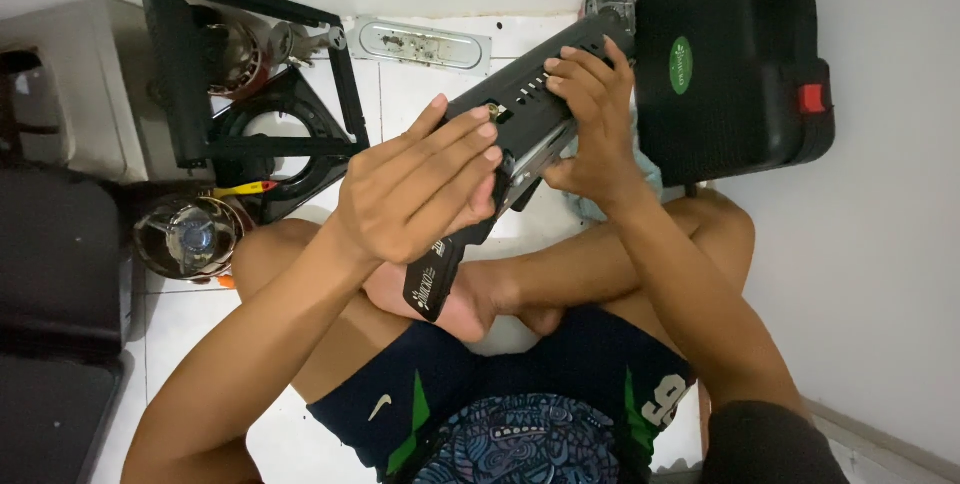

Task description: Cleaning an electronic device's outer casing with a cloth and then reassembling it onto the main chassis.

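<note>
Slanting above the person's crossed legs, a long black slotted metal panel (520, 134) is clasped at its upper end by the right hand (592, 124), its grip closed, while the left hand (420, 194) presses flat-fingered against its middle, with a black carrying case (735, 54) and a dismantled black stove frame (250, 84) on the white tiled floor (420, 84).
</note>
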